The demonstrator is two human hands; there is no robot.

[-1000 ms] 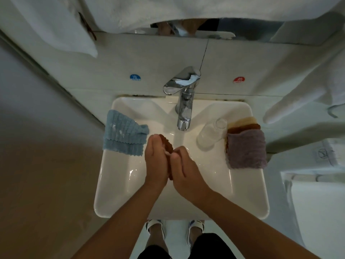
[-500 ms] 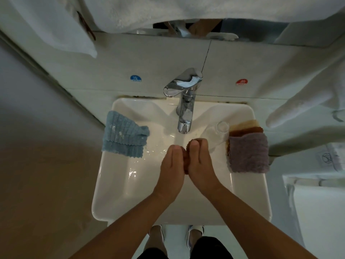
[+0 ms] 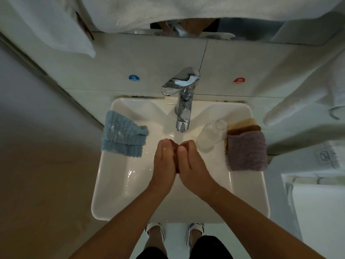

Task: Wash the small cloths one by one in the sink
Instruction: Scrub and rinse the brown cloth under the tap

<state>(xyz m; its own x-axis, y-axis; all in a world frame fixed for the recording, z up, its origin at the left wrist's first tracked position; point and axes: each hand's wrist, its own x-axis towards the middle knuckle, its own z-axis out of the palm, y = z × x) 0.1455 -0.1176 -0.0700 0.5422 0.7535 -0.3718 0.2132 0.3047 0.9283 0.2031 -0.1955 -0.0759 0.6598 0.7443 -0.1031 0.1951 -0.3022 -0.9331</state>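
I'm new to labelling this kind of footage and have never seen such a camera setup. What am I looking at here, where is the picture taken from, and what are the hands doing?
There is no machine here: a person wears one wide-angle camera on the head, looking down at their own two hands over a white ceramic sink. Water runs from the chrome tap. The left hand and right hand press together around a small reddish-brown cloth, held under the stream; only slivers of it show between the hands.

On the sink's left rim lies a light blue ribbed cloth. On the right rim sits a stack of folded cloths with a purple one on top, and beside it a clear glass lying tilted. White towels hang above.
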